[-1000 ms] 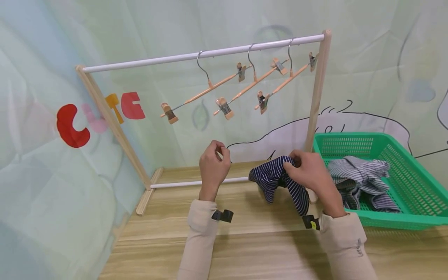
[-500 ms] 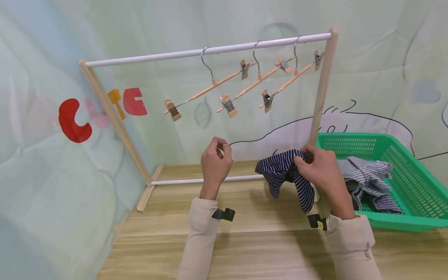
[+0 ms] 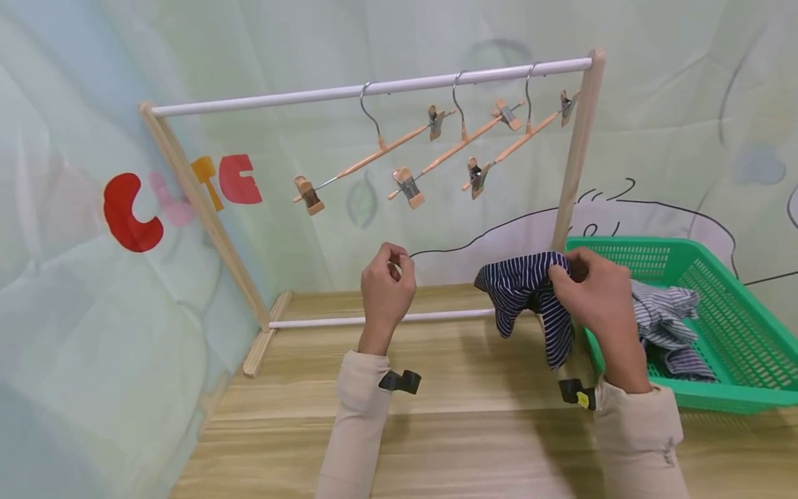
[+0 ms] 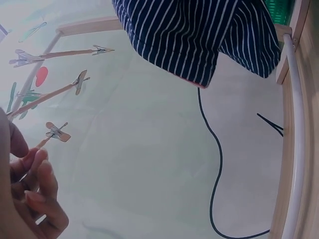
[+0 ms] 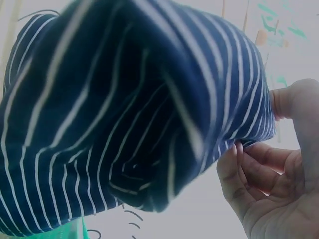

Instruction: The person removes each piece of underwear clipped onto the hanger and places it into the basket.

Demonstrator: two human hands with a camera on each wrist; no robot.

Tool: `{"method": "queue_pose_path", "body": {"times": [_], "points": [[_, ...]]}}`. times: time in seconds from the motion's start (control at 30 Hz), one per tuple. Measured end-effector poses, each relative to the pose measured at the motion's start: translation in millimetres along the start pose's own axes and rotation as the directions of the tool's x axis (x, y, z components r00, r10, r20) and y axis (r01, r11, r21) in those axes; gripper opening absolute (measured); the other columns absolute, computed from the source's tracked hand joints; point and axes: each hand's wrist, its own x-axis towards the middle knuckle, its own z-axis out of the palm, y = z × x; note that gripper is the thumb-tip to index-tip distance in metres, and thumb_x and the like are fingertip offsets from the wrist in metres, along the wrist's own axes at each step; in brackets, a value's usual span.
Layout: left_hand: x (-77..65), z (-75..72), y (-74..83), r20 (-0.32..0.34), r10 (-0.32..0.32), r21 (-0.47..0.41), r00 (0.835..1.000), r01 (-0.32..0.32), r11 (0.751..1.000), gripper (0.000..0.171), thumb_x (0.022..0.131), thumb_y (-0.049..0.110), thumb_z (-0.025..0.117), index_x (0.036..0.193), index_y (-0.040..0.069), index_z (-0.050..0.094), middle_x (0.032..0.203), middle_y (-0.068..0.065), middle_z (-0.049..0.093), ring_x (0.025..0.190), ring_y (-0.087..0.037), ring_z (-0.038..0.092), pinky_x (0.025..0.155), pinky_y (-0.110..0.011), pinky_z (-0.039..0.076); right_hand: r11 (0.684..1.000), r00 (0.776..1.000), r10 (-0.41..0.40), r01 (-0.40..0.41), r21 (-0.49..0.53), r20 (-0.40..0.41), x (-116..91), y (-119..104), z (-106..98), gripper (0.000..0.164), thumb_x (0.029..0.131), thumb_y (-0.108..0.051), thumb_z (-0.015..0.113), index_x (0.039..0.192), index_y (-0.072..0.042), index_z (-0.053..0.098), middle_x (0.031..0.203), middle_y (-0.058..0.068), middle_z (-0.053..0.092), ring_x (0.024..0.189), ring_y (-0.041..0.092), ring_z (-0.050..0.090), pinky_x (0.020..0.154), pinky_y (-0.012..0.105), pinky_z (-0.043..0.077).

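My right hand (image 3: 601, 291) pinches small navy-and-white striped pants (image 3: 530, 277) at one edge, between thumb and fingers. The cloth hangs in folds over the table, its two legs pointing down, in front of the rack's lower right corner. In the right wrist view the pants (image 5: 60, 149) fill much of the picture, with an opening turned to the camera. My left hand (image 3: 388, 284) is raised in front of the rack, fingers loosely curled, holding nothing. In the left wrist view its fingers (image 4: 46, 179) show at the lower left, apart from the cloth.
A wooden rack with a white top rail (image 3: 280, 102) carries three clip hangers: left (image 3: 374, 156), middle (image 3: 458, 147) and right (image 3: 524, 144). At the right stands a green basket (image 3: 642, 241) holding grey striped clothes (image 3: 667, 315). A printed cloth backdrop hangs behind.
My right hand has moved right and slightly up with the pants, closer to the basket. The left hand has barely moved. The head view has shifted a little.
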Motion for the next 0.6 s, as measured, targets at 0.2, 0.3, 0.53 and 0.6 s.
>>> {"method": "queue_pose_path", "body": {"times": [0.2,0.3,0.53,0.6], "points": [[-0.1,1.6,0.3,-0.002,-0.003,-0.04,1.0,0.003,0.999,0.015,0.086,0.014,0.046,0.079,0.009,0.058,0.063,-0.004,0.055,0.043,-0.012,0.041,0.042,-0.03,0.036,0.998,0.995,0.056,-0.054,0.023,-0.079,-1,5,-14,0.036,0.091,-0.027,0.049,0.107,0.002,0.063,0.093,0.024,0.065,0.084,0.033,0.055,0.071,0.052,0.046],[-0.6,1.8,0.1,-0.004,0.0,-0.04,1.0,0.0,0.999,0.015,0.086,0.013,0.046,0.079,0.009,0.058,0.062,-0.003,0.054,0.043,-0.012,0.041,0.041,-0.029,0.036,0.993,0.988,0.117,-0.115,0.025,-0.103,0,10,-21,0.039,0.091,-0.029,0.046,0.11,0.001,0.062,0.097,0.023,0.064,0.089,0.033,0.053,0.074,0.051,0.044],[-1.3,1.9,-0.5,-0.002,0.009,-0.062,1.0,-0.01,0.998,0.014,0.087,0.012,0.046,0.08,0.008,0.057,0.062,-0.004,0.054,0.043,-0.013,0.041,0.041,-0.029,0.036,0.974,0.958,0.225,-0.219,0.051,-0.18,3,23,-37,0.042,0.091,-0.029,0.042,0.116,0.0,0.061,0.104,0.022,0.063,0.1,0.033,0.047,0.078,0.048,0.039],[-0.9,2.0,-0.2,-0.001,0.016,-0.071,1.0,-0.016,0.997,0.014,0.087,0.011,0.046,0.08,0.008,0.057,0.062,-0.004,0.054,0.043,-0.012,0.041,0.042,-0.029,0.037,0.973,0.948,0.232,-0.224,0.059,-0.217,4,25,-40,0.042,0.09,-0.028,0.043,0.115,-0.001,0.061,0.103,0.02,0.063,0.097,0.03,0.048,0.077,0.045,0.038]]}}
